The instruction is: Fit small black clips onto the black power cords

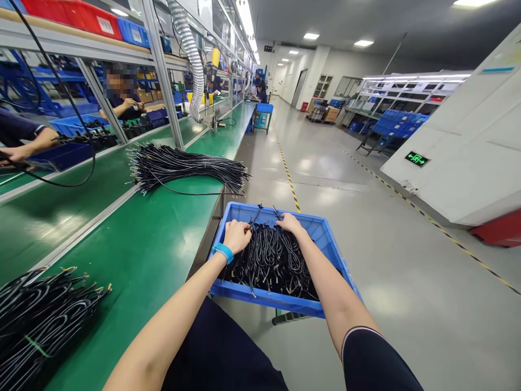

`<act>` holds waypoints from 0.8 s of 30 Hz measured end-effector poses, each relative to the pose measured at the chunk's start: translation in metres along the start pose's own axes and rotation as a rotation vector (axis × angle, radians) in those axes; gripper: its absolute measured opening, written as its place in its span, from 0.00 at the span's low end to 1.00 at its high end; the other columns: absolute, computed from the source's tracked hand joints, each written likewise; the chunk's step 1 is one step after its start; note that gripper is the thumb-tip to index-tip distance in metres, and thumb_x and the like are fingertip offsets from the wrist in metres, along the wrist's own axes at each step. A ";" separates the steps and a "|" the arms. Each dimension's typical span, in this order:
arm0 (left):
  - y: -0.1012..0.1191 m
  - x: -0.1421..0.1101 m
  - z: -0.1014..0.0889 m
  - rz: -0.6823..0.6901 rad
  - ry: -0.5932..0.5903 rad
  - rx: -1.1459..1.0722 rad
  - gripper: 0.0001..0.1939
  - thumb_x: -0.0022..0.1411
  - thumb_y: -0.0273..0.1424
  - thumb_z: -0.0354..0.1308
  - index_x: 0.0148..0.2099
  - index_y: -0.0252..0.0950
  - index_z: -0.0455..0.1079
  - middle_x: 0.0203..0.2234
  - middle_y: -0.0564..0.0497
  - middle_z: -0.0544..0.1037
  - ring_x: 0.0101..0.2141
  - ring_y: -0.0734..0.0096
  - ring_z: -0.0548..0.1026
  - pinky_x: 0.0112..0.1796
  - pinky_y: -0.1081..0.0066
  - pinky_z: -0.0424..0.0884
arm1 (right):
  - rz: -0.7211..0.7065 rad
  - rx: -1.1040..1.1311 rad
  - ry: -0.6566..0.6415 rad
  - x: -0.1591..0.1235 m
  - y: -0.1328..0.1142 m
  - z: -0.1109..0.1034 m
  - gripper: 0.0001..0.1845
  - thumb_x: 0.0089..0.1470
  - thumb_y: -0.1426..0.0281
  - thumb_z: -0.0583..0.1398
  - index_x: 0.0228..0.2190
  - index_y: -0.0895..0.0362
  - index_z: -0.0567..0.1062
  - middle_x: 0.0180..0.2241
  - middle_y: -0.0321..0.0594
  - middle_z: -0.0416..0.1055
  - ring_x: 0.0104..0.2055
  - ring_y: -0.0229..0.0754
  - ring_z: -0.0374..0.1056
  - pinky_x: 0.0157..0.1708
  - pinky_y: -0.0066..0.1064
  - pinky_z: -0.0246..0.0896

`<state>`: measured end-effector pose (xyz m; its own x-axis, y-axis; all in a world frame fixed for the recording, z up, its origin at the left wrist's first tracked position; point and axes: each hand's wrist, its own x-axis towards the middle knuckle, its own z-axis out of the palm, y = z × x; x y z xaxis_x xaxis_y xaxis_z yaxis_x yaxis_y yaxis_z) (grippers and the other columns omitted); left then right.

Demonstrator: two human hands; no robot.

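The coiled black cables [268,250] lie heaped in a rectangular blue plastic bin [260,297], their glossy loops tangled and many pale or coloured wire tips poking out toward the near wall. Above the heap, the left hand [237,237], with a bright blue wristband [223,252] on its wrist, pinches one thin black cable end [256,214] that slants upward; the right hand [290,222] pinches another dark cable end [276,212] beside it. Left of the bin runs a long green-topped workbench [158,233], its edge close alongside. A folded bundle of black cables [44,320] with a green tie lies on its near corner. Farther along, a long straight bundle of black cables [183,165] lies across the bench, its right end overhanging the edge near the bin's far left corner. Beyond stand aluminium posts, a silver ribbed duct [191,54] and a co-worker [132,106] across the bench. The forearms cover parts of the bin and heap, the lower-left bundle is cut off by the frame, and whether the two pinched ends belong to one cable is hard to make out.
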<state>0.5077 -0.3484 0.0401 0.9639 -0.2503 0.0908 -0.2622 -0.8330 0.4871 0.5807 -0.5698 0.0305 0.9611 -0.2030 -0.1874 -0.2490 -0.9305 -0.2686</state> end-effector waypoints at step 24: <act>0.037 -0.046 0.012 0.389 0.153 -0.076 0.14 0.67 0.31 0.50 0.52 0.38 0.70 0.47 0.45 0.73 0.48 0.59 0.70 0.50 0.59 0.67 | -0.206 0.633 0.564 -0.054 0.037 -0.056 0.30 0.58 0.49 0.51 0.32 0.63 0.78 0.29 0.48 0.77 0.31 0.44 0.72 0.33 0.32 0.66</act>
<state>0.4532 -0.3736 0.0437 0.7908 -0.4582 0.4058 -0.6094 -0.6507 0.4530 0.5259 -0.6104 0.0838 0.8683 -0.3262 0.3736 0.0772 -0.6551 -0.7516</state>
